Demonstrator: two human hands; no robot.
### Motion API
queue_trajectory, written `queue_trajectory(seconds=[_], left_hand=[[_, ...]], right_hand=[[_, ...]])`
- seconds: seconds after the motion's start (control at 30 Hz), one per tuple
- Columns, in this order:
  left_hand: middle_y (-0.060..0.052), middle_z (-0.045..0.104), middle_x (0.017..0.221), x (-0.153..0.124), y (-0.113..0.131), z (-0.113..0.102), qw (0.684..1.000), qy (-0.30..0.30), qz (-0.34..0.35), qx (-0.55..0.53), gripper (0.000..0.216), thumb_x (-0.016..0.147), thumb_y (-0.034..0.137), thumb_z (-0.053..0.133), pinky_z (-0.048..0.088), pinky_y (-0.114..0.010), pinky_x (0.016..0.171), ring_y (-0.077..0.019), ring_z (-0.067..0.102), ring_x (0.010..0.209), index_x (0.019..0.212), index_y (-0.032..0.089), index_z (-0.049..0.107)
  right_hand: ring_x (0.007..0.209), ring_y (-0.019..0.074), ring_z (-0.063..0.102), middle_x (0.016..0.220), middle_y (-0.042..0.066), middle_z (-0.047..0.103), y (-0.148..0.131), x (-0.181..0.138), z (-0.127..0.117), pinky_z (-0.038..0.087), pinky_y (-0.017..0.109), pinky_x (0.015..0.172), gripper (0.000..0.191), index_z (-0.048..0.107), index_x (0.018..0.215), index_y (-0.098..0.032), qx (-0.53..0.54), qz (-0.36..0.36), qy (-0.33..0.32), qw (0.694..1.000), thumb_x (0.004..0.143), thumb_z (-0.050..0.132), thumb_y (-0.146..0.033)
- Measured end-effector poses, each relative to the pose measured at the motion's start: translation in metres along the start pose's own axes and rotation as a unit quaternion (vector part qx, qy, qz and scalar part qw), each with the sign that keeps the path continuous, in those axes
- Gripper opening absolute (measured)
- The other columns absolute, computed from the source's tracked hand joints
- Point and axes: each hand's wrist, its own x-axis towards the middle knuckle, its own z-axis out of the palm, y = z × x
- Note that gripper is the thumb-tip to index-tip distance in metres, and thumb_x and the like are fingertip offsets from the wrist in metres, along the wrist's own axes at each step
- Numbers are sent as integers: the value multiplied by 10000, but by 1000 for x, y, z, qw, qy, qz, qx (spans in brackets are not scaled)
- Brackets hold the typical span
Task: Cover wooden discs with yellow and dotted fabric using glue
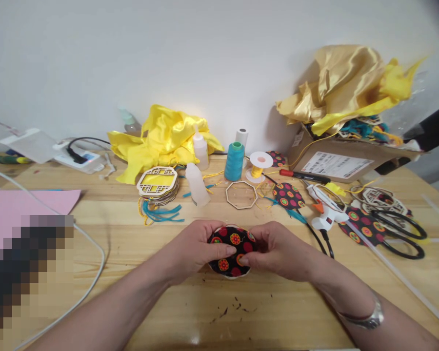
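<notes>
Between my two hands, just above the wooden table, is a black round piece of flower-patterned fabric (229,265) with a pale rim showing along its lower edge. My left hand (201,246) grips its left side, thumb lying across the front. On the right side my right hand (274,248) pinches the edge, thumb pressed on the print; its other fingers are mostly hidden behind. A thin wooden octagon frame (227,197) lies beyond my hands. Dark scraps (225,312) are scattered on the table nearer to me.
Behind stand a teal thread cone (234,163), a ribbon spool (259,165) and a squeeze bottle (197,185). Stacked wooden frames (157,183) lie left of them. To the right are a glue gun (327,214), black-handled scissors (402,234) and a cardboard box (314,156). A white cable (101,258) crosses the left.
</notes>
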Motion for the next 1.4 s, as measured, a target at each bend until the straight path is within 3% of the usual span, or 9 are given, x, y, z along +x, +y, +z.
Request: queue_trajectory(seconds=[0.37, 0.47, 0.53, 0.6, 0.7, 0.77, 0.87, 1.13, 1.4], left_hand=[[-15, 748, 746, 1, 2, -4, 994, 62, 30, 85, 137, 699, 218, 717, 518, -245, 641, -157, 682, 675, 821, 156, 717], [-20, 759, 802, 0, 4, -2, 982, 84, 83, 144, 136, 724, 190, 692, 535, -260, 680, -170, 692, 728, 851, 173, 737], [-22, 760, 908, -3, 5, -1, 963, 105, 168, 185, 172, 742, 158, 676, 547, -272, 752, -178, 699, 824, 894, 205, 741], [-28, 735, 1044, -7, 6, 0, 917, 136, 289, 240, 204, 761, 118, 653, 542, -289, 832, -187, 683, 947, 906, 233, 739], [-73, 662, 1207, -12, 7, -1, 792, 157, 454, 377, 292, 770, 30, 599, 527, -298, 893, -187, 651, 1039, 954, 220, 724], [-113, 624, 1258, -14, 8, -1, 709, 156, 518, 453, 320, 779, -11, 556, 501, -314, 944, -189, 614, 1103, 980, 183, 711], [-135, 606, 1273, -14, 8, -3, 655, 157, 551, 493, 324, 798, -31, 507, 453, -353, 1009, -198, 551, 1189, 976, 155, 703], [-171, 584, 1292, -12, 4, -2, 659, 152, 540, 501, 303, 806, -31, 497, 434, -297, 1023, -179, 543, 1200, 976, 117, 701], [-144, 684, 1150, -9, 2, -4, 673, 121, 528, 503, 309, 806, 0, 505, 436, -376, 1034, -197, 593, 1146, 1038, 131, 660]], right_hand=[[552, 87, 434, 635, -36, 559, 2, -1, -2, 329, 208, 490, 135, 652, 770, -167, -101, -28, 46, 993, 804, 611, -292], [517, 86, 400, 563, -44, 491, -2, -3, -2, 300, 217, 465, 210, 580, 650, -169, -205, -69, 111, 970, 821, 591, -291], [537, 97, 433, 576, -35, 504, -6, -5, -3, 332, 229, 488, 210, 564, 652, -170, -282, -125, 158, 938, 823, 594, -287], [653, 131, 528, 717, 7, 596, -8, -7, -5, 420, 257, 585, 154, 602, 815, -161, -326, -211, 201, 899, 796, 643, -309], [939, 208, 572, 1037, 105, 627, -8, -7, -8, 470, 354, 817, 441, 533, 1128, -133, -369, -332, 256, 829, 758, 693, -313], [1020, 237, 552, 1114, 128, 611, -5, -5, -9, 455, 409, 884, 465, 499, 1188, -135, -409, -377, 283, 781, 769, 669, -243], [1020, 250, 557, 1096, 117, 633, -1, -4, -11, 463, 441, 883, 423, 524, 1170, -147, -444, -415, 297, 737, 764, 643, -141], [923, 243, 591, 980, 79, 703, -7, -8, -9, 516, 421, 760, 256, 618, 1042, -159, -455, -455, 290, 708, 793, 609, -97], [831, 193, 612, 899, 62, 719, -9, -7, -9, 515, 378, 730, 155, 620, 976, -147, -440, -459, 282, 719, 824, 610, -116]])
